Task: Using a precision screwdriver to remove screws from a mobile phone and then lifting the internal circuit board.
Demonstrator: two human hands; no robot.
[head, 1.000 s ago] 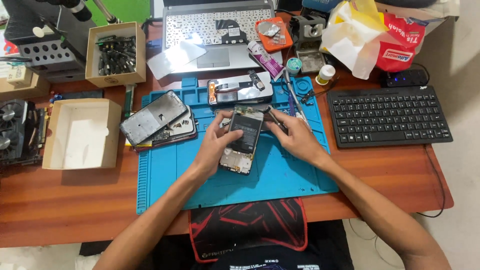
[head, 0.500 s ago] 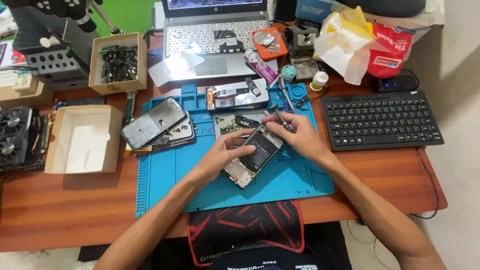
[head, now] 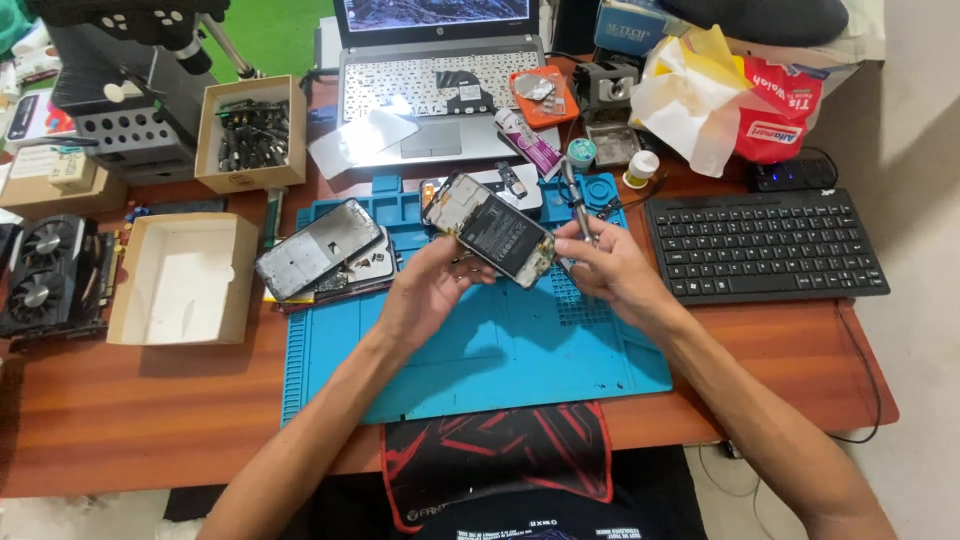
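While we hold opened phone (head: 497,235) above blue mat (head: 480,340), inspection step seems in hand; left hand (head: 432,290) grip pinches its lower edge, right hand (head: 610,270) grip pinches thin tool (head: 577,205) by its right end; next we judge tool tip needs careful aim into exposed back; long axis runs upper-left to lower-right, back faces us, over desk (head: 150,400)

A single head-worn view is given, aimed steeply down from above at a desk (head: 120,420), seen at arm's length.
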